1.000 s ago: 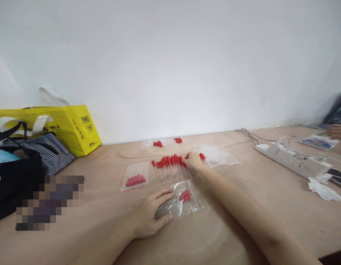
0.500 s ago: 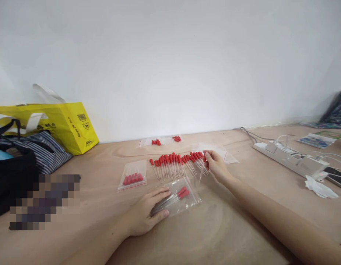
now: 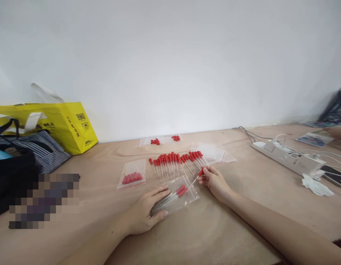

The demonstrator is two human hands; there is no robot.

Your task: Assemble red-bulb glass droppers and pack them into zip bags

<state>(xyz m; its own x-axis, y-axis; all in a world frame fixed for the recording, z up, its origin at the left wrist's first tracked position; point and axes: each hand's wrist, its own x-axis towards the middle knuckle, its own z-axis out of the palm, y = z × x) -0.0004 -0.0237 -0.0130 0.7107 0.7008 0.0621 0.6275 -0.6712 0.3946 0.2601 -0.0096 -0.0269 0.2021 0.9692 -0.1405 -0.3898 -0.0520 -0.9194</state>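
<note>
My left hand point(image 3: 151, 210) lies over the left end of a clear zip bag point(image 3: 191, 197), its thumb and fingers spread. Inside the bag are droppers with red bulbs point(image 3: 182, 190); their glass ends are partly under my palm. Pinched in the fingertips of my right hand point(image 3: 214, 181) is a single dropper point(image 3: 201, 171), held by its red bulb. Its glass tube slants down to the left, the tip at the bag's upper right edge. Behind the bag, several loose droppers point(image 3: 170, 158) lie in a row, bulbs facing the wall.
A filled bag of droppers point(image 3: 132, 178) lies left of the row. Flat bags point(image 3: 214, 151) and a bag with small red bulbs point(image 3: 161, 140) are farther back. Left stand a yellow bag point(image 3: 73, 129) and striped bag point(image 3: 50, 149); right, a power strip point(image 3: 289, 158), tissue point(image 3: 316, 184) and phone point(image 3: 336, 176).
My right hand has come down and nearer with the dropper, whose tube has swung from nearly upright to slanting toward the bag. My left hand has stayed in place.
</note>
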